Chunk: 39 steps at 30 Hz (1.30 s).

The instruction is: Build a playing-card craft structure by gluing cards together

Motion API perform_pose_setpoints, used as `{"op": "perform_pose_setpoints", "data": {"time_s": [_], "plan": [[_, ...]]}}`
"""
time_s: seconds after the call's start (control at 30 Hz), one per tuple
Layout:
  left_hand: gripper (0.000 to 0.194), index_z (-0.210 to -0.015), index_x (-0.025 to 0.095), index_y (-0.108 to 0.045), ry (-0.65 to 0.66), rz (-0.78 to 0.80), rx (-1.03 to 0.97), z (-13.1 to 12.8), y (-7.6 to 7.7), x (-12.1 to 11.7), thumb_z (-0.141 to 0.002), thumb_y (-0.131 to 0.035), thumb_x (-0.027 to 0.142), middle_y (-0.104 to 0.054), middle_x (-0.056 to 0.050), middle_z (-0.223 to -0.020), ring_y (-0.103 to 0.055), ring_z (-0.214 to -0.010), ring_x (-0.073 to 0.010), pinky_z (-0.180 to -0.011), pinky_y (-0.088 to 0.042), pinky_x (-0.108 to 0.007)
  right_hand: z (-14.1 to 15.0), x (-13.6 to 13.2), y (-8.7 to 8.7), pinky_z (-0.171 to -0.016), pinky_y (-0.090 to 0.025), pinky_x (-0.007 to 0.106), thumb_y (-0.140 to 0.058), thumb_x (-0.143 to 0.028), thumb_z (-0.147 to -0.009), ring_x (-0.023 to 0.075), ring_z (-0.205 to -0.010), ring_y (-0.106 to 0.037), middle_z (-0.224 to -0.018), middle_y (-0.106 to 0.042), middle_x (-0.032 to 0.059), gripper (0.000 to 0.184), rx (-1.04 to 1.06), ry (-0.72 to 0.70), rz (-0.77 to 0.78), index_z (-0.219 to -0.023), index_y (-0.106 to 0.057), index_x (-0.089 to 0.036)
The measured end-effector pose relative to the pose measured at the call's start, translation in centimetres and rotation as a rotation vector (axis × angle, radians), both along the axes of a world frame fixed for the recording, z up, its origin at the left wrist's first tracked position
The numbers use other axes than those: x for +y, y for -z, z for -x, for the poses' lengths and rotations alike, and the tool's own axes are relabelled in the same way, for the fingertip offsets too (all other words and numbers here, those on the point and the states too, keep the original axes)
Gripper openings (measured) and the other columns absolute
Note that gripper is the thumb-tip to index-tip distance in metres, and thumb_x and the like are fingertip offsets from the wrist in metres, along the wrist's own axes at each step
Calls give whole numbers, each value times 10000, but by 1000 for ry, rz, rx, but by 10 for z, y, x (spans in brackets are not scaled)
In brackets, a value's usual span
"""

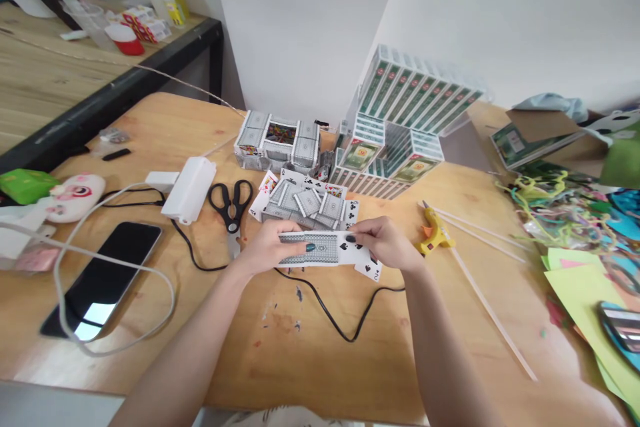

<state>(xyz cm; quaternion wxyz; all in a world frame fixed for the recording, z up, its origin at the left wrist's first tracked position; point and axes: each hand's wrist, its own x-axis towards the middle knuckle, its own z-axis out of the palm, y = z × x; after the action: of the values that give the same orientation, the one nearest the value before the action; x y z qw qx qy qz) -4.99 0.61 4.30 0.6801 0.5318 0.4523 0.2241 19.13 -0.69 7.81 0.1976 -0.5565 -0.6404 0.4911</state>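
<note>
- Light-brown wooden table; white wall behind it.
- Left hand: fingers closed, grasping grey-patterned rectangular playing cards over the table's middle.
- Right hand: pinching white spade-printed card there.

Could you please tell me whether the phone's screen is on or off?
The phone screen looks off: plain black, apart from a bright patch resembling a reflection.
</note>
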Motion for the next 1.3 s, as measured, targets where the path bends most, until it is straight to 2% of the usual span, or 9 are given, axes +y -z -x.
{"op": "perform_pose_setpoints", "data": {"time_s": [0.3, 0.57, 0.7, 0.8, 0.9, 0.97, 1.1, 1.2, 1.3], "plan": [[201, -689, 146, -610, -27, -177, 66, -3, 0, 1, -651, -687, 327, -607, 9, -593, -577, -525, -115, -421, -438, -168, 5, -1, 1, -387, -281, 172, -489, -234, -767, 56, -442, -368, -591, -537, -3, 215, -7, 7, 6, -756, -675, -126], [268, -776, 154, -577, -50, -106, 23, -9, 3, -5, -699, -651, 400, -600, 12, -597, -580, -479, -136, -393, -448, -208, 8, -1, 0, -423, -335, 193, -539, -391, -792, 76, -476, -419, -603, -510, -18, 265, 138, 132, -62, -861, -627, -150], [227, -805, 156, -613, -257, -415, 127, -8, 4, -7, -746, -616, 375, -635, 3, -722, -620, -676, -166, -574, -502, -233, 9, -6, -10, -383, -335, 204, -499, -463, -830, 67, -407, -397, -597, -486, -32, 340, 244, 390, -195, -1005, -552, -176], [135, -874, 199, -648, -381, -703, 94, -5, 6, -7, -793, -570, 272, -664, -25, -904, -615, -874, -197, -759, -515, -322, 14, -18, -12, -353, -362, 209, -406, -533, -853, 92, -416, -477, -620, -550, 12, 415, 406, 485, -116, -954, -562, -162], [215, -801, 275, -692, -407, -1099, 101, -4, 6, -6, -783, -527, 138, -622, -11, -1094, -491, -1146, -230, -965, -409, -458, 25, -29, -7, -453, -510, 250, -527, -492, -798, 173, -682, -613, -843, -635, 77, 394, 633, 455, 80, -992, -598, -156], [276, -765, 298, -703, -419, -1243, 163, -4, 5, -5, -755, -519, 92, -561, 15, -1194, -399, -1238, -242, -1026, -336, -497, 33, -32, -3, -526, -559, 278, -651, -395, -727, 204, -826, -623, -966, -642, 75, 391, 682, 452, 120, -1047, -587, -179], [336, -1002, 268, -657, -442, -1102, 102, -7, 3, -5, -745, -513, 107, -397, -17, -1373, -358, -1277, -258, -1057, -305, -485, 40, -31, 5, -601, -581, 307, -693, -352, -690, 204, -851, -636, -981, -658, 59, 407, 715, 479, 115, -1048, -582, -192], [568, -1323, 247, -393, -430, -794, -171, -10, 5, -4, -769, -509, 197, -399, -91, -1379, -388, -1264, -257, -1024, -366, -436, 40, -28, 12, -671, -582, 330, -702, -339, -685, 198, -860, -638, -976, -659, 53, 359, 744, 523, 78, -989, -588, -184], [605, -1377, 239, -265, -402, -475, -335, -11, 7, -2, -814, -474, 315, -477, -121, -1308, -503, -1157, -250, -888, -488, -386, 41, -27, 17, -688, -581, 333, -687, -337, -709, 191, -849, -639, -940, -660, 46, 304, 750, 541, 67, -943, -579, -176]]}}
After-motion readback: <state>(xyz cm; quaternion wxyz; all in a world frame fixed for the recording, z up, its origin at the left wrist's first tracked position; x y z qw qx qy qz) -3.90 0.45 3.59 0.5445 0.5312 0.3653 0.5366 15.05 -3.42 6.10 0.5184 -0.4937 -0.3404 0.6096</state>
